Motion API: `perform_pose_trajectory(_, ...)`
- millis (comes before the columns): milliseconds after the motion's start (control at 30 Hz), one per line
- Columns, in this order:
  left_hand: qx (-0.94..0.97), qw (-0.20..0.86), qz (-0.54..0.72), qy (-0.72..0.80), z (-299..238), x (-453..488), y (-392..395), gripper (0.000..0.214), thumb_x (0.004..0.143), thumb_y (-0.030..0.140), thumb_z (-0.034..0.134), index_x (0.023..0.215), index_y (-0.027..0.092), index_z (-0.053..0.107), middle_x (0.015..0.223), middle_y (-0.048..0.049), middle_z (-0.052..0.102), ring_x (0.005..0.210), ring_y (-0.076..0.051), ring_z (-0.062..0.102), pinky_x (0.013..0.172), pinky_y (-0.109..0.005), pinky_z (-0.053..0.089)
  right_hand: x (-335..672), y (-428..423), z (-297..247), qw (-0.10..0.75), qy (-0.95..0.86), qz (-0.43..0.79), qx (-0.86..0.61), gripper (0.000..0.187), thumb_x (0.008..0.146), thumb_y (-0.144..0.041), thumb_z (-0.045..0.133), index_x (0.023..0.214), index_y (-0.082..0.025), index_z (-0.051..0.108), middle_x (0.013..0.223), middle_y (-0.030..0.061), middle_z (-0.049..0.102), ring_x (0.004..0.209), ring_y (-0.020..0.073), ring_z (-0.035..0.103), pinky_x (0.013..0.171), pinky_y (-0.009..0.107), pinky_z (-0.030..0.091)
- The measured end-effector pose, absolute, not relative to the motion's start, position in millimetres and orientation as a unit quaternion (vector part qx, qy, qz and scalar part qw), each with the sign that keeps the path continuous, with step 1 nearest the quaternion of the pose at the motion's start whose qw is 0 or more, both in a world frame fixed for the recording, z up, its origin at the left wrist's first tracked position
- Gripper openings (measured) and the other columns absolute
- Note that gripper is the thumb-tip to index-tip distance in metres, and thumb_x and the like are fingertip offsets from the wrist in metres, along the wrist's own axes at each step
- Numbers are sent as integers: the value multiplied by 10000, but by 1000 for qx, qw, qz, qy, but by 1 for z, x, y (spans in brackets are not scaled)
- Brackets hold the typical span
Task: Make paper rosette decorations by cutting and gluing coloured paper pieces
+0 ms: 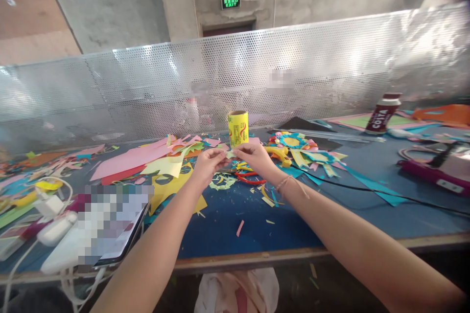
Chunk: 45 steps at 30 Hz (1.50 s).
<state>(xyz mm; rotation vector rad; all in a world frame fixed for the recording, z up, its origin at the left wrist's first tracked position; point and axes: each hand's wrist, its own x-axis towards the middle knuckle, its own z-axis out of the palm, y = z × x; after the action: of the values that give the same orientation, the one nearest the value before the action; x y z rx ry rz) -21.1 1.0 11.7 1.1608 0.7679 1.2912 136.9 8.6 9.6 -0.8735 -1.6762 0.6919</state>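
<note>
Between the fingertips of both hands is a small piece of pale green paper (pixel 230 154). My left hand (pixel 210 164) pinches its left side, and my right hand (pixel 256 157) pinches the right side. Just beneath them on the blue table lies a pale green cut-paper ring (pixel 222 182). Red-handled scissors (pixel 250 179) rest beside it, partly hidden by my right hand. Directly behind the hands stands a yellow printed roll (pixel 238 129). To the right, a yellow tool (pixel 279 154) lies near a colourful paper flower wreath (pixel 293 141).
Pink paper sheets (pixel 134 159) and many scraps cover the table's left and back. A tablet (pixel 123 230), chargers and white cables lie front left. A dark red bottle (pixel 384 114) stands back right, near a purple power strip (pixel 433 176). A perforated metal screen (pixel 147 88) borders the back.
</note>
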Motion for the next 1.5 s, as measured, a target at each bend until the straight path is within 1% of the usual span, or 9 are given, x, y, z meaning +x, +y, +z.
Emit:
perform_pose_trajectory(167, 496, 586, 548, 333, 12, -22, 1, 194, 585, 213, 737, 698, 120, 609, 640, -24, 640, 609, -121, 615, 687, -277, 489, 137, 6, 12, 535, -703, 284, -371, 254, 709, -389, 578, 653, -147, 633, 579, 23, 603, 566, 127, 557, 566, 251, 471)
perform_pose_trajectory(500, 521, 558, 536, 361, 14, -22, 1, 208, 554, 261, 740, 658, 135, 612, 605, -10, 627, 594, -128, 609, 663, -277, 489, 137, 7, 13, 527, -694, 328, -364, 269, 672, -417, 607, 623, -153, 622, 559, 16, 588, 543, 117, 539, 572, 261, 477)
perform_pose_trajectory(667, 543, 533, 534, 370, 11, -22, 2, 224, 560, 296, 734, 646, 136, 602, 588, -16, 618, 582, -136, 599, 648, -287, 480, 136, 9, 11, 510, -697, 357, -356, 266, 646, -407, 634, 690, -145, 632, 624, 15, 600, 590, 118, 550, 603, 267, 475)
perform_pose_trajectory(1033, 579, 492, 528, 378, 13, -17, -2, 224, 584, 305, 706, 662, 138, 580, 589, 6, 606, 555, -113, 580, 625, -269, 479, 134, 5, 16, 485, -718, 276, -416, 234, 699, -350, 570, 598, -140, 567, 494, -13, 511, 475, 91, 475, 473, 217, 383)
perform_pose_trajectory(1167, 581, 483, 532, 381, 12, -21, 2, 213, 597, 304, 697, 666, 142, 577, 590, -2, 608, 567, -125, 588, 630, -278, 477, 139, 7, 16, 455, -745, 283, -397, 276, 758, -392, 515, 701, -142, 617, 610, 27, 587, 560, 123, 549, 547, 250, 460)
perform_pose_trajectory(1233, 578, 482, 536, 382, 10, -24, 6, 211, 602, 306, 693, 666, 142, 575, 591, -4, 607, 572, -124, 589, 626, -272, 473, 143, 7, 16, 452, -774, 238, -373, 275, 804, -354, 458, 859, -152, 636, 785, 61, 627, 681, 143, 581, 617, 273, 490)
perform_pose_trajectory(1333, 575, 483, 545, 374, 8, -28, 9, 216, 613, 316, 686, 680, 141, 578, 601, -4, 608, 579, -118, 589, 627, -262, 470, 149, 6, 17, 448, -833, 119, -301, 307, 802, -227, 455, 1082, -185, 574, 1035, 91, 576, 905, 170, 558, 717, 298, 501)
perform_pose_trajectory(1400, 574, 488, 545, 367, 8, -29, 10, 227, 614, 324, 687, 699, 141, 583, 619, -5, 613, 588, -117, 592, 637, -264, 472, 151, 4, 17, 437, -860, 44, -261, 345, 780, -176, 484, 1118, -191, 552, 1073, 98, 547, 996, 187, 520, 778, 320, 491)
perform_pose_trajectory(1500, 572, 497, 543, 363, 8, -27, 9, 246, 611, 332, 692, 723, 139, 588, 638, -10, 619, 598, -119, 595, 652, -273, 478, 150, 5, 16, 439, -864, -13, -246, 312, 784, -161, 500, 1088, -190, 566, 1030, 95, 561, 987, 187, 524, 816, 336, 478)
